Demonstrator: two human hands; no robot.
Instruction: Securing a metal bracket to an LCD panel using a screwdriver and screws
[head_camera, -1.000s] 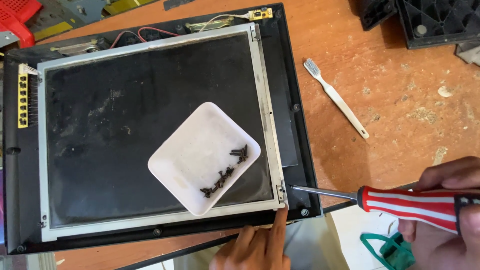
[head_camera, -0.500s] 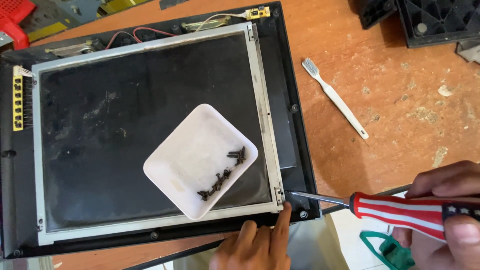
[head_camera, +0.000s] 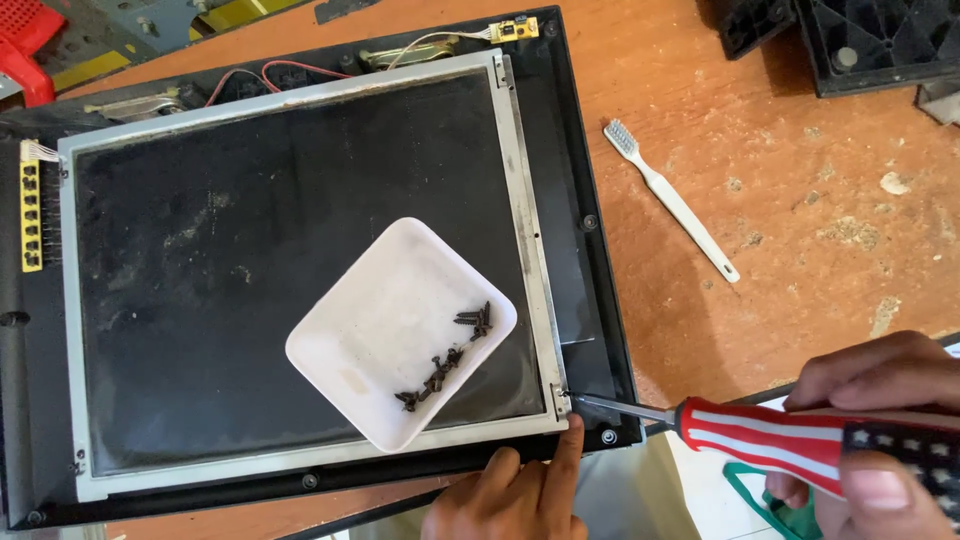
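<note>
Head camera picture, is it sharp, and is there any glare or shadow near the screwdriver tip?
Head view: mostly sharp; the screws in the white tray show crisply. The right hand at the frame edge looks slightly soft. Light is even, with no strong glare on the dark panel. The screwdriver casts only a faint shadow.

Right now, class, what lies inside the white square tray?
Inside the white tray lie several small dark screws, gathered toward one side. The tray rests on the dark panel; the panel surface beneath it is covered.
</note>
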